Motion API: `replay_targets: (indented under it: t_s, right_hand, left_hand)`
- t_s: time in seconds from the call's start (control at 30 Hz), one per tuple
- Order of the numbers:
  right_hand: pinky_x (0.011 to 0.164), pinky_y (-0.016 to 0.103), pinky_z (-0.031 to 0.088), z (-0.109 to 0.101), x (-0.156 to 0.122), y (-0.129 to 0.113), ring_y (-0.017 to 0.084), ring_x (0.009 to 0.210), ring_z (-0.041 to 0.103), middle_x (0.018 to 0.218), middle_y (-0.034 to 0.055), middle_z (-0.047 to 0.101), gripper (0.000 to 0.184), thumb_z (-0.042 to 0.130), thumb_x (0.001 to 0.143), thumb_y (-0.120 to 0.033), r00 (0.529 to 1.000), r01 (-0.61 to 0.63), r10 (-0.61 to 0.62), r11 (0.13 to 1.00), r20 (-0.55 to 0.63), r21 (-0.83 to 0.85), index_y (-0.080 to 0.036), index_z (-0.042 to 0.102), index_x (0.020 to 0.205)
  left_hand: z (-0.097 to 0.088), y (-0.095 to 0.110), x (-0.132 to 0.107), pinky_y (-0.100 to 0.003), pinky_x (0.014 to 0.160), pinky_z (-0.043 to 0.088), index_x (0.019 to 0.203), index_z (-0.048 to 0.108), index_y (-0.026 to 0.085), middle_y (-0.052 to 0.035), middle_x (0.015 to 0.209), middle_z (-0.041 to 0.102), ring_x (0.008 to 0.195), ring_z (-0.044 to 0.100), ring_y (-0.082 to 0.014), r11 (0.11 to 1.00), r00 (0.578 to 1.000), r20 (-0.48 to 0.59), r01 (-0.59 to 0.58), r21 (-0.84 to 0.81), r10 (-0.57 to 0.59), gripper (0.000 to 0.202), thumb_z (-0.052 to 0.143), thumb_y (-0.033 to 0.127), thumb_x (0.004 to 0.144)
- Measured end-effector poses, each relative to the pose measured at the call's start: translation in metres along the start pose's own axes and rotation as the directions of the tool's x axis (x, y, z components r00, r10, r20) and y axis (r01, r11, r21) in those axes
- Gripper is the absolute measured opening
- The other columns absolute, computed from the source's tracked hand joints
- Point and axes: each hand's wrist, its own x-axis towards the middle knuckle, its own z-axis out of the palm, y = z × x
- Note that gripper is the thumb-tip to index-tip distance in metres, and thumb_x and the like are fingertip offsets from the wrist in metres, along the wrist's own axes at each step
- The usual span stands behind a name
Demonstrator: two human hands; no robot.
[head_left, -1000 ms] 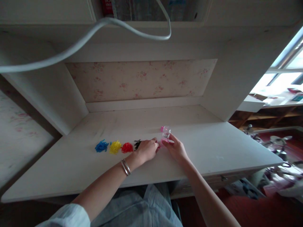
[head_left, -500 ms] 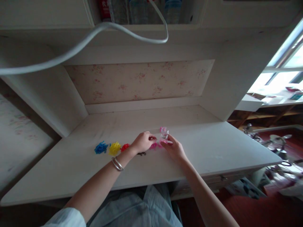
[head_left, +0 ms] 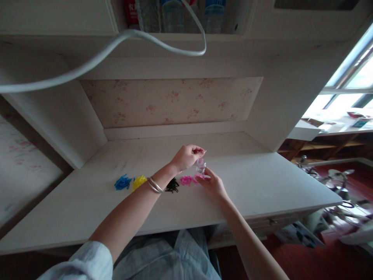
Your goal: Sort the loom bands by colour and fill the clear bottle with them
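Note:
My right hand [head_left: 212,184] holds a small clear jar [head_left: 201,166] upright on the white desktop, with some pink showing at its base. Just above the jar's mouth is my left hand [head_left: 189,157], its fingertips pinched together; whatever is between them is too small to make out. A pink pile [head_left: 186,180] of small stringy pieces, like rubber bands, lies to the jar's left. Further left lie a black pile [head_left: 172,185], a yellow pile [head_left: 139,182] and a blue pile [head_left: 122,182] of similar pieces. My left forearm crosses in front of the row and hides the red pile.
The white desktop [head_left: 247,182] is framed by side panels and a flowered back panel [head_left: 171,103]. A white cable [head_left: 101,58] hangs across the upper view, below a shelf with plastic bottles [head_left: 214,17]. Metal items [head_left: 340,182] stand beyond the right edge.
My left hand has risen from the pink pile and moved right to the jar's mouth. The black pile has come into sight, while the red one is now covered. My right hand stays at the jar.

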Motion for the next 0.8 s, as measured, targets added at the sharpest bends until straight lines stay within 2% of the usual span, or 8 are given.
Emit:
replay_targets:
  t_s: [0.27,0.43,0.67,0.8]
  right_hand:
    - [0.063,0.024,0.046,-0.001,0.0,-0.002,0.016,0.075,0.062,0.1,0.0033,0.065,0.046,0.059,0.077,-0.04,1.0,0.002,-0.002,1.0,-0.014,-0.002,-0.028,0.055,0.12]
    - [0.064,0.023,0.046,-0.001,0.0,-0.001,0.016,0.079,0.063,0.103,0.0029,0.064,0.046,0.059,0.077,-0.042,1.0,0.013,-0.013,1.0,-0.004,0.007,-0.028,0.054,0.121]
    - [0.063,0.023,0.047,0.0,0.0,0.0,0.015,0.073,0.063,0.1,0.0034,0.065,0.047,0.059,0.076,-0.042,1.0,-0.024,0.024,1.0,0.0,0.012,-0.026,0.054,0.12]
    - [0.063,0.024,0.047,-0.001,-0.002,0.0,0.015,0.072,0.063,0.1,0.0044,0.064,0.048,0.057,0.078,-0.043,1.0,-0.029,0.029,1.0,0.01,0.011,-0.025,0.053,0.122]
  left_hand:
    - [0.012,-0.027,-0.002,-0.028,0.078,0.048,0.091,0.07,0.016,-0.0074,0.092,0.071,0.083,0.063,-0.0147,0.996,0.997,0.033,0.071,-0.056,-0.069,0.022,0.062,0.031,0.078]
    - [0.008,-0.029,-0.006,-0.028,0.081,0.047,0.093,0.07,0.017,-0.007,0.095,0.071,0.087,0.063,-0.0155,0.996,0.996,0.037,0.079,-0.04,-0.078,0.023,0.061,0.032,0.078]
    - [-0.002,-0.03,-0.011,-0.026,0.074,0.046,0.092,0.07,0.017,-0.0056,0.09,0.071,0.081,0.061,-0.015,0.997,0.998,0.016,0.063,0.047,-0.064,0.026,0.06,0.037,0.078]
    - [-0.007,-0.03,-0.017,-0.027,0.075,0.046,0.105,0.067,0.018,-0.0061,0.094,0.07,0.085,0.062,-0.0179,0.994,0.998,0.06,0.023,0.103,-0.03,0.043,0.064,0.046,0.073]
